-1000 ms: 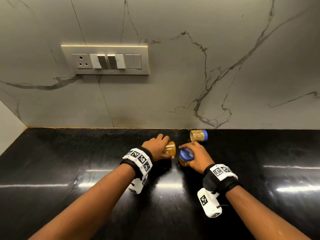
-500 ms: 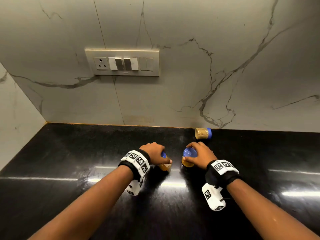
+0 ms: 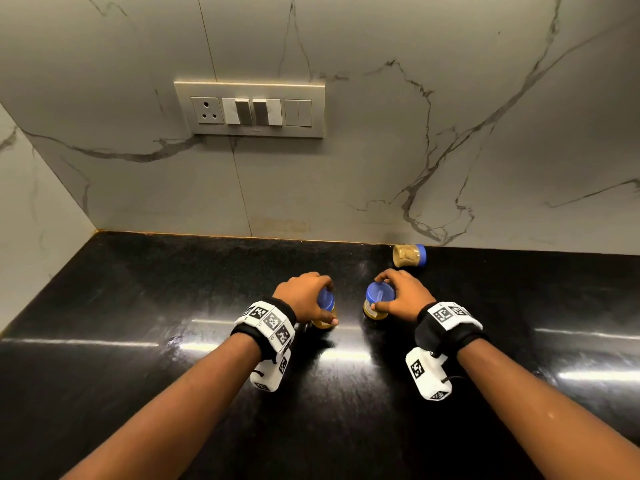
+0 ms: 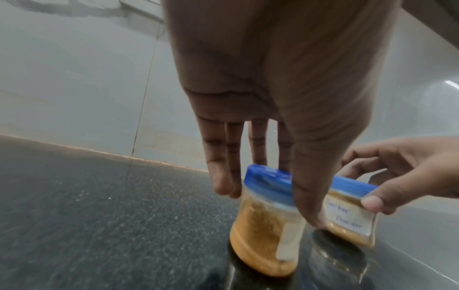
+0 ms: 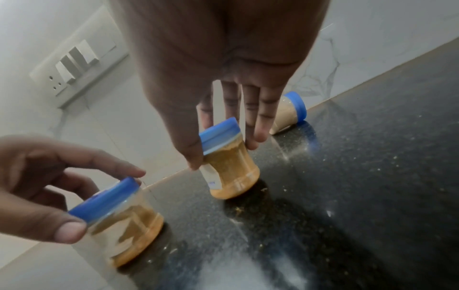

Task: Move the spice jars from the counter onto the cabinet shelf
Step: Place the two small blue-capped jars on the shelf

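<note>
Two clear spice jars with blue lids and tan powder stand on the black counter. My left hand grips the left jar from above, thumb and fingers round its lid. In the left wrist view the left jar leans a little under my left hand. My right hand grips the right jar by its lid in the same way. A third jar lies on its side by the wall. No cabinet shelf is in view.
A marble backsplash with a switch panel rises behind the counter. A side wall closes the left end. Fine powder specks dot the counter around the right jar. The lying third jar is just beyond my right fingers.
My left hand has turned its jar from lying on its side to upright and drawn it slightly nearer. My right hand keeps its hold on its jar's lid.
</note>
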Demonstrator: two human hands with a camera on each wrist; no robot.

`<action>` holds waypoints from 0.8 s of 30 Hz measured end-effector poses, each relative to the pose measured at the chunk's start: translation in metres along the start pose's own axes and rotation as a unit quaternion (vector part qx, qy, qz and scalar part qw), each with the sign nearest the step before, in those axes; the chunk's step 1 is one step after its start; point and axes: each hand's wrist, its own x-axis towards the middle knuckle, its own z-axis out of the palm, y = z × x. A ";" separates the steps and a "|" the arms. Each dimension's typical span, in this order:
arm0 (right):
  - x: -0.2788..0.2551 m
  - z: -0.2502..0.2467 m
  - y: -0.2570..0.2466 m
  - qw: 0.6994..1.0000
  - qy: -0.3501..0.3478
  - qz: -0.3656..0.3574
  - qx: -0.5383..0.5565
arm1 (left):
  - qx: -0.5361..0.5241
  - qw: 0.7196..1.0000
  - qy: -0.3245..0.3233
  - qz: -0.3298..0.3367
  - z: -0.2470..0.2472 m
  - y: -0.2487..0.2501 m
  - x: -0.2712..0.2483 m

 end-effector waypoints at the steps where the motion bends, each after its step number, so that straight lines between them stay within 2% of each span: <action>1: -0.001 0.003 0.000 1.000 0.000 0.002 -0.001 | 0.005 1.000 -0.003 0.000 0.000 0.000 -0.001; 6: -0.002 0.007 0.002 1.000 0.013 -0.005 0.019 | -0.012 0.999 -0.035 0.025 -0.006 -0.001 -0.006; 11: -0.007 0.007 -0.003 0.993 0.082 -0.041 0.076 | -0.035 0.999 0.025 0.006 -0.001 -0.008 -0.010; 13: -0.009 0.011 -0.006 0.996 0.043 -0.049 0.053 | -0.036 0.999 0.007 0.012 0.000 -0.008 -0.011; 15: -0.012 0.019 -0.007 0.998 0.009 -0.046 0.034 | -0.046 0.999 0.020 0.014 0.001 -0.009 -0.011; 17: -0.016 0.025 -0.008 0.997 0.035 -0.042 0.050 | -0.062 0.997 0.050 0.004 0.001 -0.010 -0.012; 18: -0.018 0.027 -0.009 0.997 0.045 -0.041 0.056 | -0.058 0.997 0.045 0.000 0.001 -0.010 -0.013; 20: -0.019 0.029 -0.011 0.998 0.027 -0.039 0.050 | -0.040 0.999 0.022 -0.004 0.002 -0.010 -0.013; 24: -0.020 0.025 -0.014 0.998 0.018 -0.038 0.037 | -0.045 0.999 0.025 -0.016 0.002 -0.010 -0.016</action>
